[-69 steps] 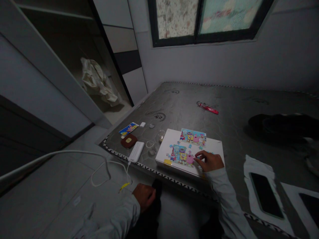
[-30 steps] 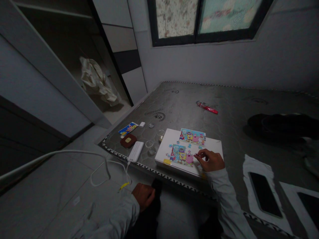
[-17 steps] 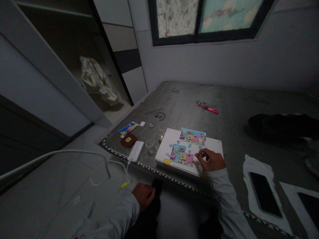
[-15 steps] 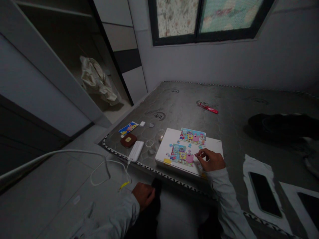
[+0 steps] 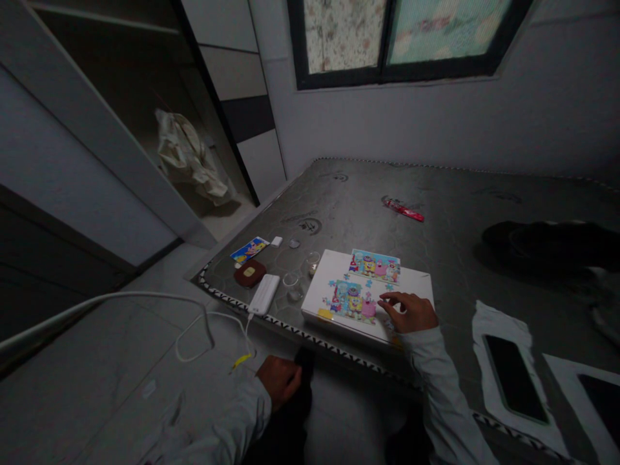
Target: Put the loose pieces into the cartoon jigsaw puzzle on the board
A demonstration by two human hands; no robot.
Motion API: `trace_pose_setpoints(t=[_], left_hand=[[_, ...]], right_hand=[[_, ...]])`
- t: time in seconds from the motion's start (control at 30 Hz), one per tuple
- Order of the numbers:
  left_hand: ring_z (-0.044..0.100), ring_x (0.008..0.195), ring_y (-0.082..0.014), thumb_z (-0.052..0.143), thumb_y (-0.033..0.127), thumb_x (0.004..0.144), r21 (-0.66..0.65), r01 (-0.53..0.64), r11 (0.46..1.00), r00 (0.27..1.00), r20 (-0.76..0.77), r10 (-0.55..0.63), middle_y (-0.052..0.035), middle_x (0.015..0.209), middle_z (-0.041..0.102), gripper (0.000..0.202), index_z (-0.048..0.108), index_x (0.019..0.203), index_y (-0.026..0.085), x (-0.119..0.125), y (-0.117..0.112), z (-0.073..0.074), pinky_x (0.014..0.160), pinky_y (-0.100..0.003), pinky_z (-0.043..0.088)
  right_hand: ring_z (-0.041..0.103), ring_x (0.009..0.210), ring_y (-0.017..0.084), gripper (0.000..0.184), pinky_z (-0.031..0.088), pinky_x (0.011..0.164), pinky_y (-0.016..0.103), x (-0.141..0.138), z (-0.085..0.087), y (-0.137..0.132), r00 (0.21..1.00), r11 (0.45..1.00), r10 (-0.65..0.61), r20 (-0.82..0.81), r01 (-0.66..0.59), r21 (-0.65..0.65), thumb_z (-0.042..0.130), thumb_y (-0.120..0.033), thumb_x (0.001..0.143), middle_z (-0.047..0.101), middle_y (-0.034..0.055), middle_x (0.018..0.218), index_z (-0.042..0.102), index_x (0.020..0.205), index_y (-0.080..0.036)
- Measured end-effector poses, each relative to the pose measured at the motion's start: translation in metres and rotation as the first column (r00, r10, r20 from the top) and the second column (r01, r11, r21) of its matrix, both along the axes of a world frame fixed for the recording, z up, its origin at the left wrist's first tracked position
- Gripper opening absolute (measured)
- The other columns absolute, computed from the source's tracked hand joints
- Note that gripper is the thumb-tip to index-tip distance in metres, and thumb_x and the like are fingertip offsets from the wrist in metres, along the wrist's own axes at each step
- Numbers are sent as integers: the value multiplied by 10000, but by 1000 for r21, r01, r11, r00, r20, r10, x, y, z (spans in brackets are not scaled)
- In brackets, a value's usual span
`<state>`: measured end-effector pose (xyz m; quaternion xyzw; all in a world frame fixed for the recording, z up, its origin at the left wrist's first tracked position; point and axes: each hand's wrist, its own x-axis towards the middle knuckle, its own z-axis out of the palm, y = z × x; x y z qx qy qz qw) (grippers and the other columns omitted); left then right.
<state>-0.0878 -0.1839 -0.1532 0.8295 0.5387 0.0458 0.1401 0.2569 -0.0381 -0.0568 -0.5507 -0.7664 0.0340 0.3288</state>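
My right hand (image 5: 409,312) is over the right side of a white box (image 5: 416,281), thumb and forefinger pinched together beside a partly built cartoon jigsaw puzzle (image 5: 353,302). Whatever is between those fingertips is too small to make out. Loose puzzle pieces (image 5: 369,283) are scattered on the box lid above the assembled part. Behind them lies a printed picture card (image 5: 375,265) with the same cartoon figures. My left hand (image 5: 279,380) rests low by my leg, below the table edge, with its fingers curled in and nothing visible in them.
Left of the box are clear plastic cups (image 5: 292,285), a white power bank (image 5: 264,294) with a cable, a brown case (image 5: 249,274) and a blue packet (image 5: 250,249). A red wrapper (image 5: 405,210) lies farther back. A phone (image 5: 516,378) sits on a white cloth at right.
The fingertips of my right hand have shifted very slightly at the puzzle's right side. My left hand and the things on the table have not visibly moved.
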Motion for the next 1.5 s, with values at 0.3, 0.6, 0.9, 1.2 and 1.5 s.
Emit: trace_pose_setpoints(t=[0.3, 0.6, 0.9, 1.2, 1.5], left_hand=[[549, 547, -144, 315, 332, 956, 6, -6, 1000, 1000, 10, 6, -47, 605, 635, 469, 645, 650, 200, 1, 0, 0, 568, -296, 330], [536, 547, -142, 321, 331, 963, -4, 5, 1000, 1000, 4, -5, -42, 611, 629, 466, 643, 651, 203, 1, 0, 3, 574, -293, 320], [548, 558, -143, 339, 322, 963, -7, 9, 1000, 1000, -13, -9, -40, 627, 644, 447, 649, 664, 203, 2, 0, 5, 574, -299, 310], [557, 559, -148, 336, 315, 952, 4, 1, 1000, 1000, -18, -1, -42, 609, 636, 447, 637, 644, 196, 1, 1, 1, 569, -291, 316], [574, 570, -155, 334, 316, 957, 13, 7, 1000, 1000, -25, -7, -48, 630, 656, 447, 634, 648, 197, 2, 1, 3, 575, -303, 314]], right_hand=[[564, 621, 157, 343, 340, 645, 304, 3, -4, 1, 1000, 1000, 7, 0, -7, -10, 508, -472, 927, 734, 19, 789, 746, 1009, -239], [578, 618, 159, 350, 341, 657, 309, 0, -2, 0, 1000, 1000, -7, -6, 7, -25, 499, -497, 923, 731, 17, 770, 740, 954, -244], [563, 589, 155, 323, 330, 651, 307, -2, 0, -2, 1000, 999, -24, -15, 24, -46, 513, -503, 909, 706, -5, 722, 699, 912, -240], [550, 586, 155, 297, 316, 649, 306, -3, 3, -3, 999, 998, -29, -18, 28, -53, 513, -479, 892, 706, 0, 733, 676, 878, -231], [552, 580, 149, 263, 326, 641, 297, -3, 5, -3, 999, 998, -27, -34, 25, -57, 509, -443, 886, 699, 1, 742, 652, 887, -223]])
